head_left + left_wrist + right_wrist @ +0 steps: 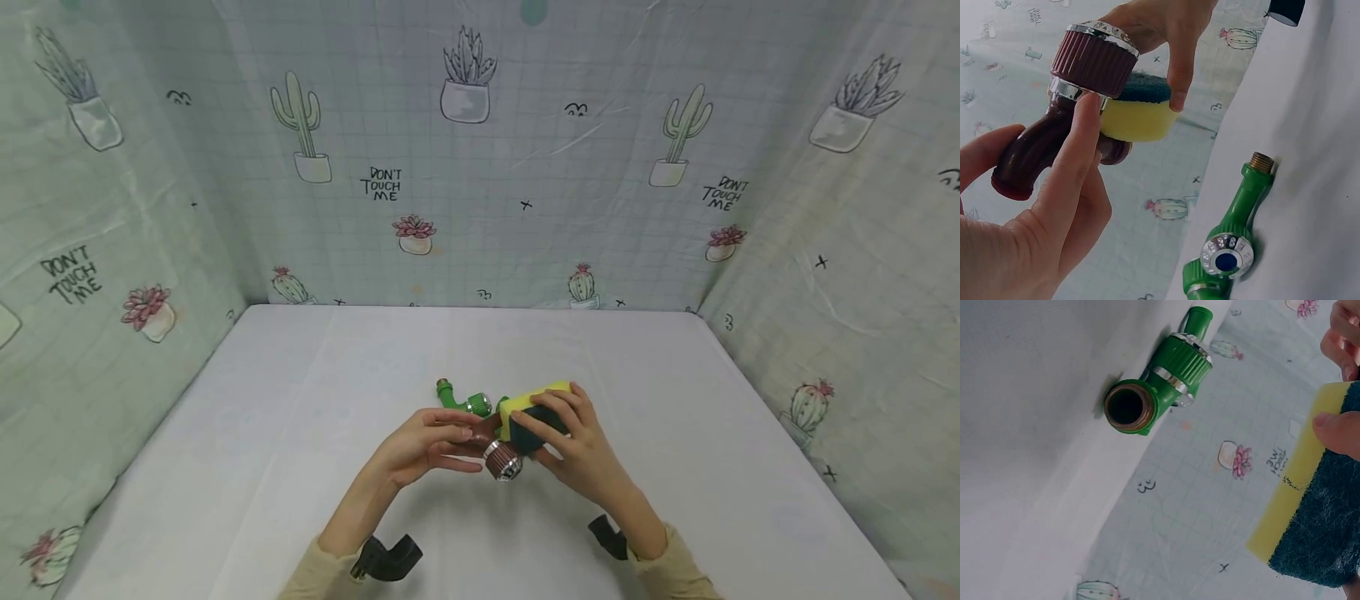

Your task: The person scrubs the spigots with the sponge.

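Above the middle of the white counter (pixel 300 400), two bare hands are facing each other across two close objects. The left hand (pixel 420 446) is grasping a brown pipe fitting (pixel 1063 109), its thumb and fingers pinching the bent body, presumably because that hold is leaving much of the ribbed collar uncovered. The right hand (pixel 577 442) is gripping a sponge (pixel 1313 494), its fingers spreading over the dark scouring layer; such a grip is probably keeping the soft block steady. Fitting and sponge are overlapping in the head view, but whether they are touching is something I cannot tell. Both hands are holding their things up off the counter, which is likely giving them room around the bends.

Just beyond, a green fitting (pixel 1175 365) is lying on the counter, perhaps resting there because both hands are carrying something. Nearer the person, a black elbow piece (pixel 390 560) is lying beside the left sleeve (pixel 322 575), and another black piece (pixel 609 537) is lying beside the right sleeve (pixel 667 567).

As for containers, only drawn ones are appearing: printed pots (pixel 465 102) on the backdrop cloth (pixel 525 158) are holding cacti and succulents. The green fitting's threaded mouth is showing only a dark hollow, its depth staying unreadable
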Action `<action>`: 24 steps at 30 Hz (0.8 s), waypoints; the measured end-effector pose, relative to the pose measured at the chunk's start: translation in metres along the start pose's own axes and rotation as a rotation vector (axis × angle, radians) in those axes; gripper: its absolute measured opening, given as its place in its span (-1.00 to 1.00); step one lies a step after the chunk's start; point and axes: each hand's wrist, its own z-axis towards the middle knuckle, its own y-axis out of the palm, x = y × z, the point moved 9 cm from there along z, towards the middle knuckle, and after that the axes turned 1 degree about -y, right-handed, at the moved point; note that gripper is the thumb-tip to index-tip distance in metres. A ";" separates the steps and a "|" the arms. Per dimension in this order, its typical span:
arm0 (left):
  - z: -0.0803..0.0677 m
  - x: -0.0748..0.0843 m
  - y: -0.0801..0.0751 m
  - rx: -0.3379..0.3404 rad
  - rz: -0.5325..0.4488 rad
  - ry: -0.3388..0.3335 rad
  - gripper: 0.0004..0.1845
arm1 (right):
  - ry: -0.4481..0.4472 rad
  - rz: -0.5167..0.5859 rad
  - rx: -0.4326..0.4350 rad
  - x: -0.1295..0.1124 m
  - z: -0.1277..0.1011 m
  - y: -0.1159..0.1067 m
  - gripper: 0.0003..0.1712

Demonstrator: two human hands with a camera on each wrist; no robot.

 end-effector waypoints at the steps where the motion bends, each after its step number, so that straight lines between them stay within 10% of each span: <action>1: 0.000 0.000 0.001 0.002 -0.002 0.000 -0.68 | 0.005 -0.003 -0.007 0.001 0.000 0.000 -0.10; 24: 0.007 0.000 0.006 -0.086 0.072 -0.133 -0.48 | -0.142 0.024 0.015 -0.006 0.005 -0.002 -0.09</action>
